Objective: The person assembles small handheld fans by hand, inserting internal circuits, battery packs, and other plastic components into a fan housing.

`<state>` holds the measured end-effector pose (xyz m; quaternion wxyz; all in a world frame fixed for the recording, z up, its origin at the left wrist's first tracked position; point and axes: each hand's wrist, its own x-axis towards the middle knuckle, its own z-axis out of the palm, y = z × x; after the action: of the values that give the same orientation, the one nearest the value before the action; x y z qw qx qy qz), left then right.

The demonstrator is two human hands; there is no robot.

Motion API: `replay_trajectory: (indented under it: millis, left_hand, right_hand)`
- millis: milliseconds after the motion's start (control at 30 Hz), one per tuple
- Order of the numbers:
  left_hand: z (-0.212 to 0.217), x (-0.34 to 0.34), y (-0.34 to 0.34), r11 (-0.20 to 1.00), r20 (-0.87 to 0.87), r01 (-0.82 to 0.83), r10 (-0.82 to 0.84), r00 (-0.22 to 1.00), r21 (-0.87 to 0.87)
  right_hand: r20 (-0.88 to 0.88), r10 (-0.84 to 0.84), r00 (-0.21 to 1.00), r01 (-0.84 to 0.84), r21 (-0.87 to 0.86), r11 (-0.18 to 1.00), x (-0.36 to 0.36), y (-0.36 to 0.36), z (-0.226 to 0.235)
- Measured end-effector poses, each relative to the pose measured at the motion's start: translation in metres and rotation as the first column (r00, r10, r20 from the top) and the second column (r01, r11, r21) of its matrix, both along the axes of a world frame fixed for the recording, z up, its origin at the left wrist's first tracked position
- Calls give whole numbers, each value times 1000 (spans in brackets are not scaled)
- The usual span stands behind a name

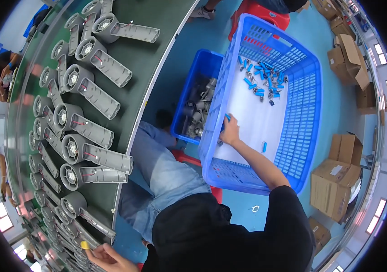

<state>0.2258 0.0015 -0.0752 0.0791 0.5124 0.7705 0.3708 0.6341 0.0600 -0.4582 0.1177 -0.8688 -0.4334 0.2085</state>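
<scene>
Green worktop [151,54] runs along our left, a blue slatted basket [305,104] stands to its right, and grey fan housings [94,130] line the worktop in rows. Our left hand [107,258] curls loosely beside them; we cannot tell whether it holds anything. Our right hand [230,129], at the basket's left wall, seems to pinch a blue cylindrical cell [228,117]; loose cells [270,79] lie farther in. We judge this as picking; next calls for a firm pinch over the rim.

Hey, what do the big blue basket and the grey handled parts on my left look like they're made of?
The blue basket: probably moulded plastic, slightly glossy, judging by its even colour and slotted walls. The grey handled parts: seemingly matte plastic shells, evenly coloured, though painted metal remains possible.
</scene>
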Motion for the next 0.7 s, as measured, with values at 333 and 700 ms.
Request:
replay_trajectory:
  millis: [333,700]
  left_hand:
    - [-35,12,-2,755,255,570,-510,822,-325]
    - [-131,-47,8,792,345,358,-199,917,-495]
  right_hand:
    - [-360,-155,920,212,125,969,-53,-20,-30]
    - [-442,-62,895,247,375,894,71,33,232]
